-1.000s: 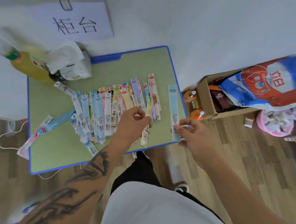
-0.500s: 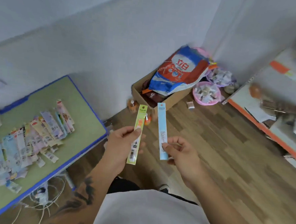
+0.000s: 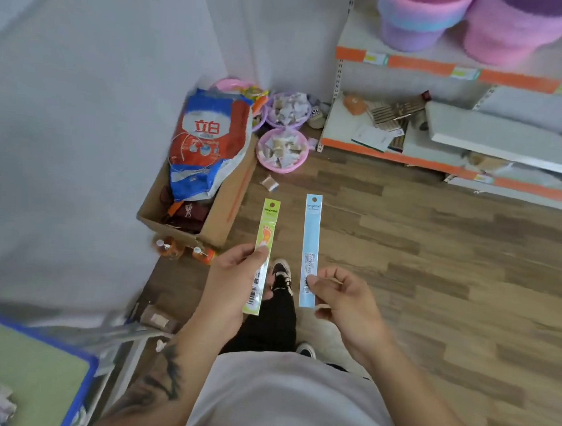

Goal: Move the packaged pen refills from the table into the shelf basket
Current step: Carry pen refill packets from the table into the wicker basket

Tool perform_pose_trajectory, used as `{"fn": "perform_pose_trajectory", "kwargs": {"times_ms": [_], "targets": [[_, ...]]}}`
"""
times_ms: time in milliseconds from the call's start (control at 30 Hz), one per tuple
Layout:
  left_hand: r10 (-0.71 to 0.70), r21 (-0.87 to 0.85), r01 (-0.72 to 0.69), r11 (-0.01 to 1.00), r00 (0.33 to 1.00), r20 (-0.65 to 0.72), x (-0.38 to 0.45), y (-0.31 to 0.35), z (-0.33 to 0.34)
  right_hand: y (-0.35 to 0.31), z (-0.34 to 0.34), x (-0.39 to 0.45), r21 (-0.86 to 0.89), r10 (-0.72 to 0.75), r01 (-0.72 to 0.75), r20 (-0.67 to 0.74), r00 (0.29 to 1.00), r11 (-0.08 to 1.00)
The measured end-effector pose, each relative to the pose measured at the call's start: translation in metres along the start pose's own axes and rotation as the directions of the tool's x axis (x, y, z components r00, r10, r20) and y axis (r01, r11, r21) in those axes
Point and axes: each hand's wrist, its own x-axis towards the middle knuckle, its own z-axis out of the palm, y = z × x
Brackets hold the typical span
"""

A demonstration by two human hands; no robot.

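Above the floor, both hands pinch upright refill packs: left hand green pack, right hand blue pack.

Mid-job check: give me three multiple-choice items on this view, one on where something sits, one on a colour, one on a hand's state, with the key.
1. Where is the cardboard box?
A. On the shelf
B. On the floor by the wall
C. On the table

2. What colour is the refill pack in the right hand?
A. Light blue
B. Red
C. Black

3. What is the left hand doing?
A. Hanging empty
B. Pressing flat on the table
C. Pinching a green refill pack

Key: 1 B, the box stands on the wood floor against the grey wall. 2 A, the strip above the right thumb is pale blue. 3 C, thumb and fingers grip the green strip near its lower half.
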Motion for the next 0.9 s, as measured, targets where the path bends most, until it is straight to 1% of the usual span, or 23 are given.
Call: {"fn": "perform_pose_trajectory", "kwargs": {"times_ms": [167,233,367,433,500,633,733,900], "targets": [[-0.067,0.021,0.064,0.998,0.984,0.163,0.062,0.037,0.06,-0.044,-0.026,0.041,0.007,-0.033,0.034,-0.127,0.991,0.999],[-0.095,0.022,0.092,0.996,0.976,0.199,0.089,0.057,0.08,-0.07,-0.03,0.063,0.001,-0.038,0.039,-0.159,0.987,0.999],[-0.098,0.062,0.083,0.995,0.955,0.281,0.14,0.108,0.109,-0.133,-0.028,0.105,0.015,-0.045,0.049,-0.199,0.979,0.999],[-0.088,0.059,0.073,0.996,0.949,0.304,0.165,0.136,0.12,-0.164,-0.027,0.126,0.012,-0.074,0.078,-0.221,0.972,0.997],[-0.06,0.082,0.034,0.996,0.939,0.339,0.19,0.161,0.129,-0.188,-0.026,0.148,-0.003,-0.107,0.11,-0.246,0.963,0.994],[-0.028,0.104,-0.011,0.995,0.929,0.369,0.233,0.2,0.146,-0.219,-0.025,0.186,-0.035,-0.123,0.117,-0.259,0.958,0.992],[-0.027,0.112,-0.014,0.994,0.933,0.36,0.259,0.217,0.159,-0.233,-0.026,0.208,-0.065,-0.123,0.109,-0.269,0.955,0.992],[-0.054,0.088,0.023,0.996,0.924,0.38,0.287,0.244,0.19,-0.262,-0.038,0.243,0.025,-0.101,0.113,-0.294,0.95,0.993]]}}
